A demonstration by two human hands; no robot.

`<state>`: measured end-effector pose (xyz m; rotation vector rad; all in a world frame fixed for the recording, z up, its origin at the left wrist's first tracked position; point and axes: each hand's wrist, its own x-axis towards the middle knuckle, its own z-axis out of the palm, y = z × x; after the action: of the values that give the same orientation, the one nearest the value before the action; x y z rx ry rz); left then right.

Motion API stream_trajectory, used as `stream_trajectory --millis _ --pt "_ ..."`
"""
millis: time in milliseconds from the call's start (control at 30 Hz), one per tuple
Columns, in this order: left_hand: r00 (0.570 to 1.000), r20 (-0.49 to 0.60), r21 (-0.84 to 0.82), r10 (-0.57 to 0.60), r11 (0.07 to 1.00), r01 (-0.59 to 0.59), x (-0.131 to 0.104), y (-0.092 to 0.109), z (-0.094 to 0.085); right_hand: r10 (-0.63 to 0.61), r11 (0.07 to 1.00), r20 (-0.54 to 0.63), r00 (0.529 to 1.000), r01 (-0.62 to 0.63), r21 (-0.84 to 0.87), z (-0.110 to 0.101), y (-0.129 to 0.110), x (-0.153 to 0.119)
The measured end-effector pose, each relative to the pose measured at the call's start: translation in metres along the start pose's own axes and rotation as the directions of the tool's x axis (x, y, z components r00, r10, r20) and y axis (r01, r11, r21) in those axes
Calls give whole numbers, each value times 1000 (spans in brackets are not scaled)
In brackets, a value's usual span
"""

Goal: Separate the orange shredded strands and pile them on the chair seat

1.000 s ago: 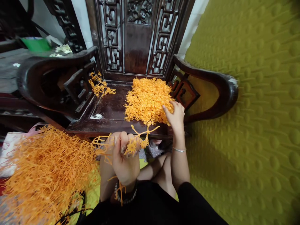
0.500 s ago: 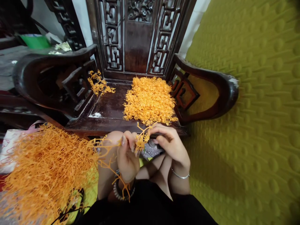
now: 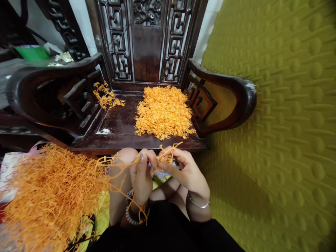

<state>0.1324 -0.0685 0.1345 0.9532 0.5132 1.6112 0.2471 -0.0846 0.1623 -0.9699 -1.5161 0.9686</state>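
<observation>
Above my knees, my left hand [image 3: 142,180] pinches thin orange branching plastic stems [image 3: 119,167] that trail off to the left, with one strand hanging over the wrist. Close beside it, my right hand [image 3: 193,173] has its thumb and fingers closed on the curly end of the stems; its fingertips almost meet those of the left. A big tangled heap of orange stems [image 3: 49,196] lies at my left. On the chair seat ahead sits a dense block of curled orange pieces [image 3: 164,113], and a small loose clump [image 3: 106,98] rests near the left armrest.
The dark carved wooden chair [image 3: 118,140] faces me, with curved armrests on both sides. A yellow-green bumpy surface [image 3: 283,140] rises along the right. At the far left, a green bowl [image 3: 33,53] stands on a grey surface near pale scraps [image 3: 64,57].
My right hand's fingers have closed in on the stem end and moved closer to my left hand. The whole view has shifted slightly, so the chair appears farther left.
</observation>
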Motion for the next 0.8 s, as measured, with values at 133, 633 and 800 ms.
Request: stream_trajectory --millis 133,633,800 --pt "999 37 -7 -25 1000 26 -1 0 -2 33 999 45 998 -31 -37 0 0 -1" --pt "975 -74 -166 -212 966 197 21 4 -11 93 895 177 980 -4 -446 18 17 -9" --pt "981 -35 -315 -192 933 172 30 11 -39 143 939 352 925 -14 -345 21 26 -27"
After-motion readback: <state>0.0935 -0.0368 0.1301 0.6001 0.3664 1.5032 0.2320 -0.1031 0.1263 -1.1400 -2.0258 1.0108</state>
